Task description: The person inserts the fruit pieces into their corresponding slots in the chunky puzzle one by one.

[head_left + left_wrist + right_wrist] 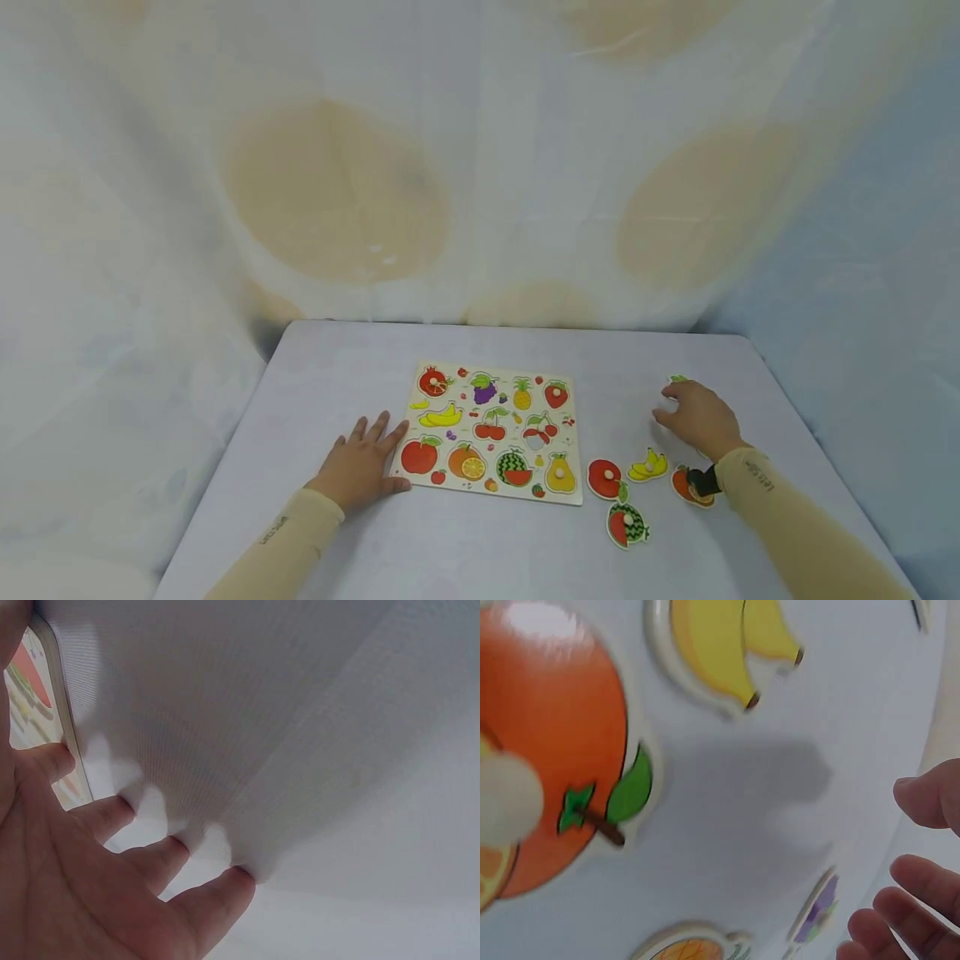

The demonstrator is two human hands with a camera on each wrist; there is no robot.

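My left hand lies on the table with fingers spread, its index finger and thumb at the left edge of a fruit puzzle board. In the left wrist view, a fingertip overlaps the board's edge. To the right, my right hand hovers over the table, thumb and fingers apart and holding nothing. Just beyond its fingertips is a puzzle piece with a green top, partly hidden. The right wrist view shows a grape piece near the fingers, with a pineapple piece close by.
Between board and right forearm lie a red apple piece, a banana piece and a watermelon piece, each with a knob. An orange piece is partly covered by the right wrist. A patterned curtain hangs behind the table.
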